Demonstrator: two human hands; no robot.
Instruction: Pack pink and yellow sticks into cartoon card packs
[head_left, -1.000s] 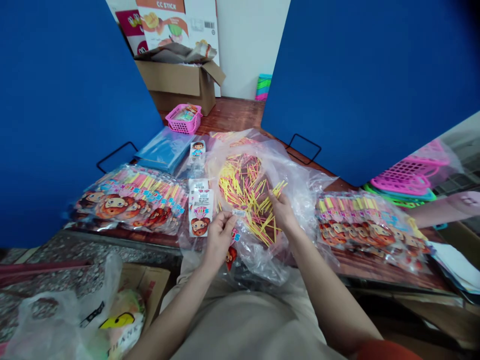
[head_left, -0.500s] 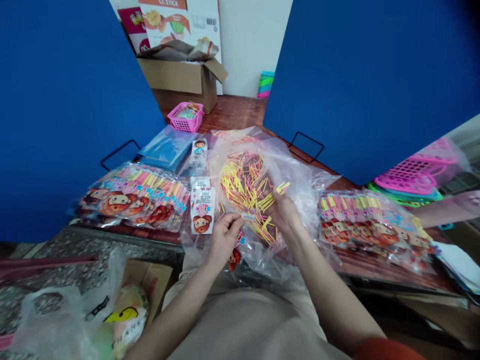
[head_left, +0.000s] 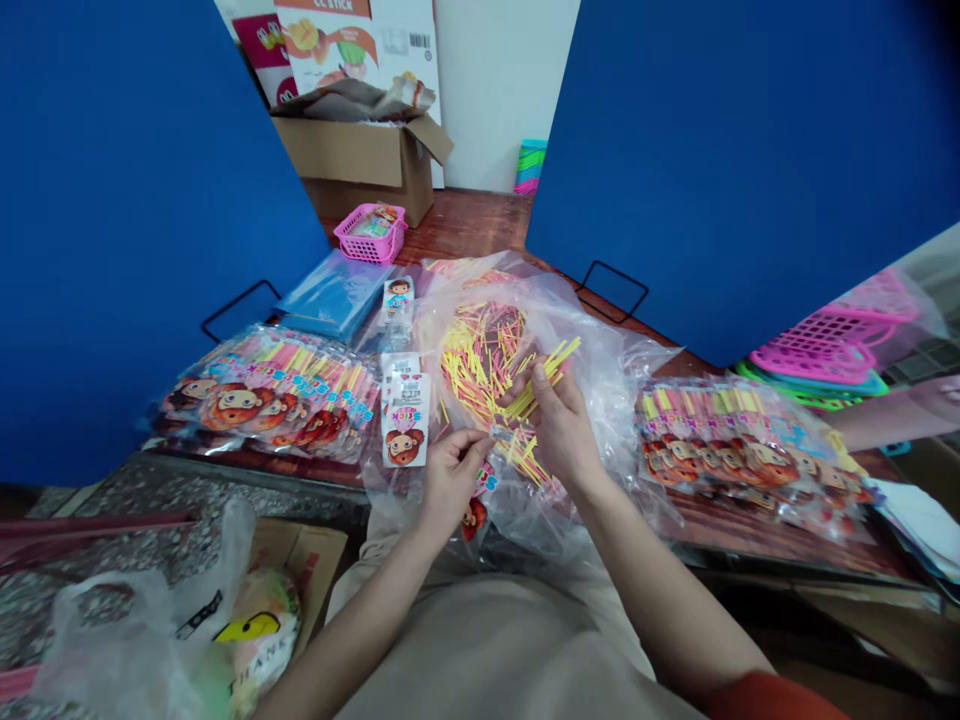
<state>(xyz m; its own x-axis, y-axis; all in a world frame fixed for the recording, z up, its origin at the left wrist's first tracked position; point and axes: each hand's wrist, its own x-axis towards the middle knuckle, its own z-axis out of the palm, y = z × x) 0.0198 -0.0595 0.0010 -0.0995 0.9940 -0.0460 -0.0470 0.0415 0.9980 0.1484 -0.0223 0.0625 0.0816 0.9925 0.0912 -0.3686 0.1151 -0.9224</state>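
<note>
My right hand (head_left: 567, 428) is closed round a bunch of thin yellow and pink sticks (head_left: 562, 358), which poke out past the thumb. Below it to the left, my left hand (head_left: 453, 478) pinches the top edge of a small clear printed packet (head_left: 475, 510). That packet hangs down with a cartoon face on it, partly hidden by the hand. Both hands are over a large clear plastic bag (head_left: 592, 330), open and full of loose sticks (head_left: 480, 355). Printed cards (head_left: 406, 425) with a cartoon face lie just left of my left hand.
Filled stick packets lie in piles at left (head_left: 262, 395) and right (head_left: 720, 435). Behind are a blue plastic stack (head_left: 334, 300), a pink basket (head_left: 371, 240) and a cardboard box (head_left: 352, 150). Blue panels (head_left: 712, 180) flank the table. Another person's arm (head_left: 892, 415) reaches in at right.
My right hand has tilted and shifted slightly, so the held sticks stick out longer and point more up to the right. My left hand still pinches the packet, barely moved.
</note>
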